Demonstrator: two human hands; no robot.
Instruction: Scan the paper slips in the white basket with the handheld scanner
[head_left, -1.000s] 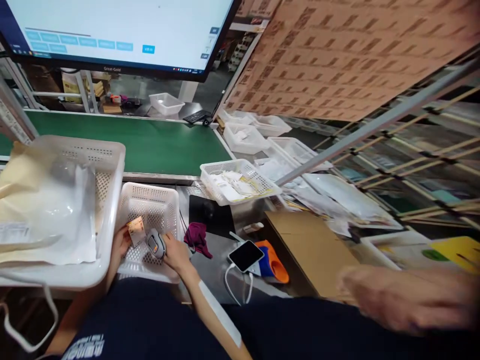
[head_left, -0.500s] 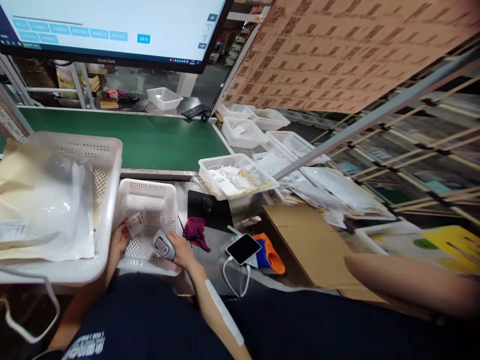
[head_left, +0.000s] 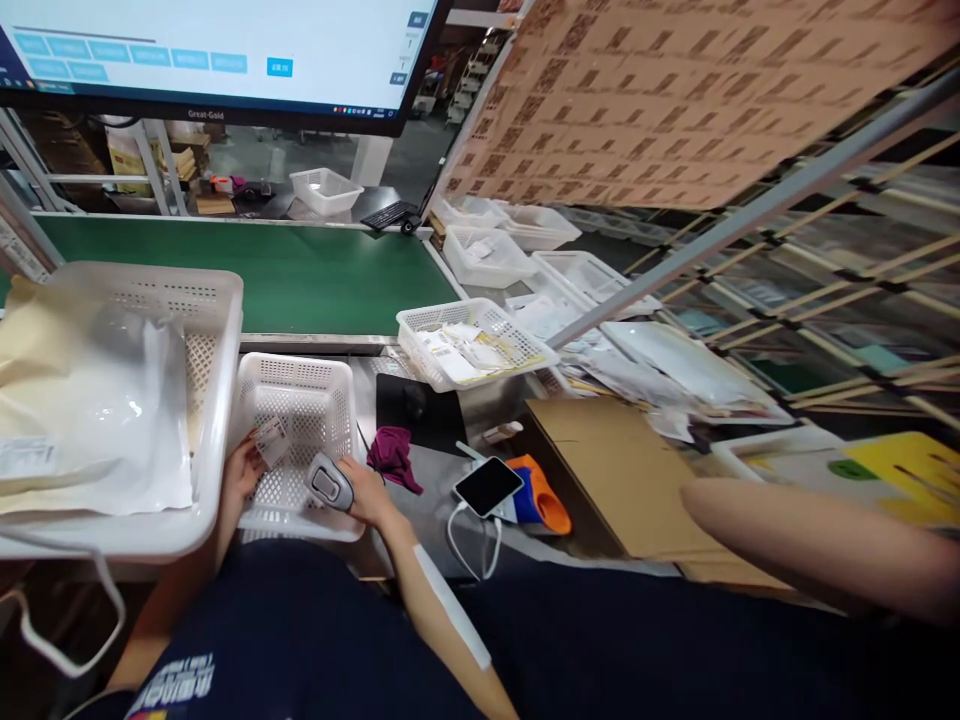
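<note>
Lower left: left hand [head_left: 241,470] pinches small label card [head_left: 270,438], now lowered into white basket [head_left: 300,390]; right hand [head_left: 358,490] clasps barcode scanner [head_left: 328,483], drawn back.

We see an evenly lit indoor scene, fairly bright, with soft shadows only. The monitor [head_left: 217,50] glows near white — its text washed out. Glare sits on the plastic bag [head_left: 112,400]. Straight rails bend toward the right edge, and the forearm [head_left: 817,545] in the lower right is blurred — details there smear.
</note>
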